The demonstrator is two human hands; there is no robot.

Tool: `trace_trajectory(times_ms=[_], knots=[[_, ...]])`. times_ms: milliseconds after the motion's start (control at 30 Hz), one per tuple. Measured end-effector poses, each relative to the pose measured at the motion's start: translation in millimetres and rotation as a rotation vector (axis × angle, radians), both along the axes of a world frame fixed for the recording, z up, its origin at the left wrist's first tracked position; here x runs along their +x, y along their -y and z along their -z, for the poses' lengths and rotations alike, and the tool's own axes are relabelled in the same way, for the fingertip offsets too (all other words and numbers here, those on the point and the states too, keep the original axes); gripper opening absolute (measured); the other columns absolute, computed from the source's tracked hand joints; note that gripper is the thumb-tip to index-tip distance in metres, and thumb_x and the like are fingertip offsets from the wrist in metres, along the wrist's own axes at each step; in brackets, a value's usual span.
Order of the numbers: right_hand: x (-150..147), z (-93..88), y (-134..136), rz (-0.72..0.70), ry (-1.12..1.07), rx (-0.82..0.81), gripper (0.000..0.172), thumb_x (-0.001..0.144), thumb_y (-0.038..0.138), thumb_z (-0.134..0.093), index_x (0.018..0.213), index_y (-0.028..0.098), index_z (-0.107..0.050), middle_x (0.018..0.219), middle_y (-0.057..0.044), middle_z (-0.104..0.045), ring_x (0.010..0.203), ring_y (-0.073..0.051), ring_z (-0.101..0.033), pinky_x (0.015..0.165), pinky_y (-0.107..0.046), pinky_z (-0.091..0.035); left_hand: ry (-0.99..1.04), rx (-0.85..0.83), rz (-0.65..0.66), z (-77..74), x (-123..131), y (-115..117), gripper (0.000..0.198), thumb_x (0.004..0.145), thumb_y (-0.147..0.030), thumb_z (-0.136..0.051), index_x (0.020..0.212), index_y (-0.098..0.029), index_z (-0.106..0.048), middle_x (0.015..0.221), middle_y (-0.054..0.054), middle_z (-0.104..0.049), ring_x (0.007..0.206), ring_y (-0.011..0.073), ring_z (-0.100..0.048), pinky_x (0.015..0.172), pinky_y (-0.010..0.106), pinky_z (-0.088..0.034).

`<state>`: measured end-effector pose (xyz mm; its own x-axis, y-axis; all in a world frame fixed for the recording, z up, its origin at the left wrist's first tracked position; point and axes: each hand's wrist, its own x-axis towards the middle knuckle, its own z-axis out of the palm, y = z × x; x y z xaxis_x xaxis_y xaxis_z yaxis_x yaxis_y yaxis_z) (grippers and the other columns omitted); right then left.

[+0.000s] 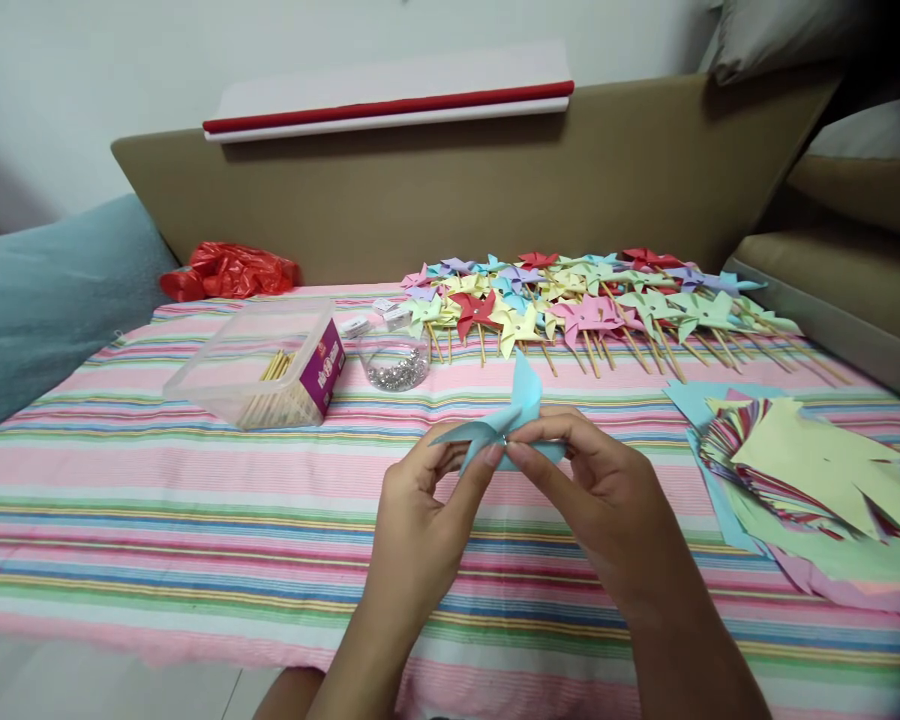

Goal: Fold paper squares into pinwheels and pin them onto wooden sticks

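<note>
A light-blue paper pinwheel [525,390] is held up over the striped cloth between my two hands, its blades folded inward. My left hand [427,500] grips it from the left, thumb close to the centre. From the other side my right hand [592,480] pinches near the middle with thumb and forefinger. A small shiny spot shows at the centre between the fingertips; it looks like a metal pin, partly hidden. No stick is visible on this pinwheel.
Finished pinwheels on sticks [592,310] lie along the back. Left of centre stand a clear box of sticks [225,350] and a round tub of metal pins [397,370]. Cut paper sheets [817,460] are piled at right. A red plastic bag [232,270] lies at back left.
</note>
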<state>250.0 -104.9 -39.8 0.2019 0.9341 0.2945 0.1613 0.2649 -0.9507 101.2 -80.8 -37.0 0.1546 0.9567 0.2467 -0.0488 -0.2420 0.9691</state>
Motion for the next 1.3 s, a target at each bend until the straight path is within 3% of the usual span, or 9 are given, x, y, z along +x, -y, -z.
trace_trajectory(times_ms=[67,233,300,400,533,800,1033,1200,1300], knots=[[-1.4,1.7,-0.4,0.016,-0.045,-0.012,0.01,0.086,0.033,-0.074,0.092,0.026,-0.069,0.096,-0.002,-0.069,0.098,-0.021,-0.064,0.089,-0.037,-0.051,0.006,-0.002,0.0,0.6,-0.1,-0.2,0.011,0.089,-0.026,-0.072,0.097,-0.022,-0.079,0.097,0.006,-0.078,0.096,0.0214,-0.072,0.085,0.027,-0.055],[-5.6,2.3,-0.9,0.004,-0.304,-0.019,0.037,0.082,0.032,-0.078,0.108,0.03,-0.052,0.096,0.001,-0.071,0.094,-0.019,-0.067,0.085,-0.036,-0.054,-0.013,0.001,0.03,3.1,-1.6,-0.6,0.015,0.089,-0.029,-0.072,0.101,-0.022,-0.078,0.099,0.005,-0.078,0.1,0.0228,-0.072,0.089,0.029,-0.055],[-5.4,-0.1,-0.7,-0.022,-0.326,-0.062,0.044,0.083,0.034,-0.078,0.118,0.03,-0.053,0.101,-0.001,-0.073,0.096,-0.02,-0.068,0.088,-0.037,-0.054,-0.038,0.015,0.05,4.1,-2.6,-1.1,0.015,0.091,-0.029,-0.07,0.103,-0.023,-0.077,0.101,0.004,-0.077,0.103,0.0223,-0.072,0.091,0.03,-0.055],[-3.3,-3.5,-0.3,-0.072,-0.25,-0.101,0.035,0.085,0.036,-0.075,0.117,0.028,-0.065,0.111,-0.004,-0.075,0.104,-0.024,-0.068,0.093,-0.039,-0.053,-0.08,0.042,0.055,5.0,-4.0,-1.7,0.014,0.093,-0.03,-0.068,0.104,-0.025,-0.076,0.102,0.001,-0.077,0.105,0.0208,-0.071,0.092,0.029,-0.055],[-0.7,-3.2,-0.3,-0.1,-0.218,-0.113,0.021,0.086,0.038,-0.073,0.103,0.026,-0.074,0.105,-0.004,-0.076,0.102,-0.024,-0.068,0.091,-0.038,-0.055,-0.138,0.107,0.055,3.8,-4.8,-2.1,0.013,0.094,-0.03,-0.067,0.104,-0.024,-0.075,0.103,0.002,-0.077,0.104,0.0196,-0.071,0.091,0.028,-0.055],[1.3,8.4,-2.4,-0.097,-0.208,-0.117,0.021,0.085,0.04,-0.074,0.1,0.026,-0.074,0.104,-0.004,-0.075,0.1,-0.024,-0.066,0.095,-0.042,-0.051,-0.287,0.32,0.025,2.5,-7.3,-2.8,0.013,0.097,-0.021,-0.061,0.107,-0.023,-0.069,0.101,-0.001,-0.075,0.094,0.0135,-0.071,0.081,0.022,-0.055],[-3.0,9.4,-2.1,-0.061,-0.312,-0.131,0.022,0.079,0.042,-0.08,0.092,0.025,-0.075,0.09,-0.003,-0.074,0.09,-0.023,-0.066,0.085,-0.039,-0.054,-0.369,0.438,0.015,4.5,-10.2,-2.5,0.024,0.096,-0.009,-0.055,0.112,-0.026,-0.061,0.098,-0.003,-0.073,0.083,0.0104,-0.07,0.058,0.016,-0.049],[-3.1,13.4,-4.1,-0.096,-0.363,-0.083,0.015,0.08,0.037,-0.08,0.09,0.027,-0.075,0.086,-0.001,-0.072,0.086,-0.02,-0.066,0.078,-0.032,-0.056,-0.435,0.51,-0.009,5.0,-11.2,-1.6,0.028,0.094,-0.005,-0.053,0.112,-0.026,-0.06,0.097,-0.003,-0.072,0.083,0.0114,-0.069,0.073,0.021,-0.052],[-2.3,19.2,-6.5,-0.131,-0.336,-0.043,0.011,0.084,0.035,-0.077,0.091,0.028,-0.074,0.086,0.0,-0.071,0.084,-0.017,-0.065,0.075,-0.029,-0.057,-0.448,0.529,-0.028,5.0,-10.6,-1.4,0.028,0.094,-0.005,-0.053,0.112,-0.025,-0.06,0.098,-0.002,-0.072,0.085,0.0122,-0.07,0.074,0.022,-0.052]])
